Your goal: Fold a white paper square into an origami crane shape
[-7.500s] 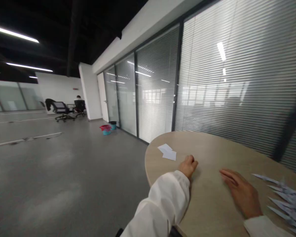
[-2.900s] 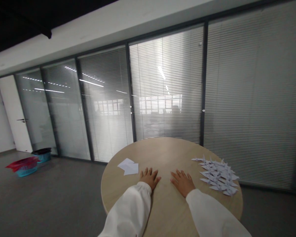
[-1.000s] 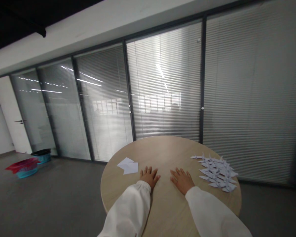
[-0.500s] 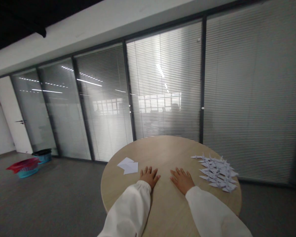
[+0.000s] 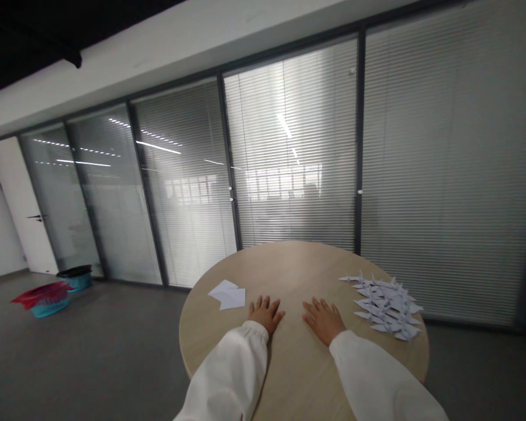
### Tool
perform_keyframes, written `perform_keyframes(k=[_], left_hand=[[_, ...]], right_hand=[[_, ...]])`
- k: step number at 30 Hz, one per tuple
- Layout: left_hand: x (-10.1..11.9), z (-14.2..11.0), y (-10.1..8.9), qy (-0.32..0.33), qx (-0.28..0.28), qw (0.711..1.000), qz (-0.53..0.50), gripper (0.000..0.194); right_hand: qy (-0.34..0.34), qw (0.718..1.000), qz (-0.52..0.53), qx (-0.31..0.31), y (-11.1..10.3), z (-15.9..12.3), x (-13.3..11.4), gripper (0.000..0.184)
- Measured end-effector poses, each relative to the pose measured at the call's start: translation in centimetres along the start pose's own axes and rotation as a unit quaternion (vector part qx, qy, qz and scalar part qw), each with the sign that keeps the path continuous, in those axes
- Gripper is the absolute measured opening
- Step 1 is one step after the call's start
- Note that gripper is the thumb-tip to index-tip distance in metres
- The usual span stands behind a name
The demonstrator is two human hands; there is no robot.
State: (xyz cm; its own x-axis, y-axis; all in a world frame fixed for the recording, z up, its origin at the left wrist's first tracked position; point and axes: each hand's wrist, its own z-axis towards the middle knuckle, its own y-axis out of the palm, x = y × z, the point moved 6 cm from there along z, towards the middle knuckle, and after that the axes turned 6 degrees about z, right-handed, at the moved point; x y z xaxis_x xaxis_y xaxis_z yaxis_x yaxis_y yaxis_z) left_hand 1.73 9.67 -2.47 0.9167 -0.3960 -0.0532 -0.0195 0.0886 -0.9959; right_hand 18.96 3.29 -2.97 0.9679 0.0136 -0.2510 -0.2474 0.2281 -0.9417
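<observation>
we rest our bare left hand (image 5: 264, 314) and bare right hand (image 5: 324, 321) apart, palms down, fingers spread, on the round pale-wood counter (image 5: 296, 374); seven seconds ago our left was curled and our right tilted. near our left, two flat white paper pieces (image 5: 228, 294) overlap as before. the spiky folded white paper pile (image 5: 388, 307), cut off then, now shows whole beyond our right.

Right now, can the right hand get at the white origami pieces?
Likely yes: the right hand rests palm down, holding nothing, on the round table. The white origami pieces lie just to its right, with no obstacle visible between them.
</observation>
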Motion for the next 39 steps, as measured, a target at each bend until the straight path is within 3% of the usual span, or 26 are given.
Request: perform_keyframes(k=[7, 11, 13, 19, 24, 30, 35, 39], left_hand=[[0.1, -0.1, -0.1, -0.003, -0.011, 1.000, 0.000, 0.059], [-0.8, 0.6, -0.6, -0.004, 0.044, 0.999, -0.024, 0.052], [-2.4, 0.9, -1.4, -0.031, 0.110, 0.993, -0.032, 0.048], [-8.8, 1.3, -1.8, -0.157, 0.162, 0.973, -0.053, 0.037], [-11.8, 1.6, -0.4, -0.199, 0.116, 0.965, -0.124, 0.030], [-12.7, 1.7, 0.0, -0.200, 0.089, 0.965, -0.148, 0.032], [-12.7, 1.1, -0.5, -0.206, 0.104, 0.958, -0.169, 0.027], [-12.5, 0.6, -1.5, -0.219, 0.127, 0.950, -0.184, 0.027]], right_hand=[[0.008, 1.000, 0.020, -0.004, -0.2, -0.1, -0.1, 0.047], [0.012, 0.994, 0.081, 0.076, -1.3, 0.1, 0.3, 0.057], [-0.001, 0.988, 0.103, 0.118, -1.8, 0.2, 0.6, 0.058], [-0.018, 0.981, 0.116, 0.154, -2.4, 0.2, 1.0, 0.064], [-0.014, 0.979, 0.116, 0.167, -2.6, 0.1, 1.2, 0.071], [-0.020, 0.978, 0.129, 0.164, -2.5, 0.1, 1.2, 0.073], [-0.016, 0.982, 0.124, 0.141, -2.3, 0.1, 1.1, 0.073], [-0.046, 0.977, 0.125, 0.168, -2.7, 0.0, 1.0, 0.064]])
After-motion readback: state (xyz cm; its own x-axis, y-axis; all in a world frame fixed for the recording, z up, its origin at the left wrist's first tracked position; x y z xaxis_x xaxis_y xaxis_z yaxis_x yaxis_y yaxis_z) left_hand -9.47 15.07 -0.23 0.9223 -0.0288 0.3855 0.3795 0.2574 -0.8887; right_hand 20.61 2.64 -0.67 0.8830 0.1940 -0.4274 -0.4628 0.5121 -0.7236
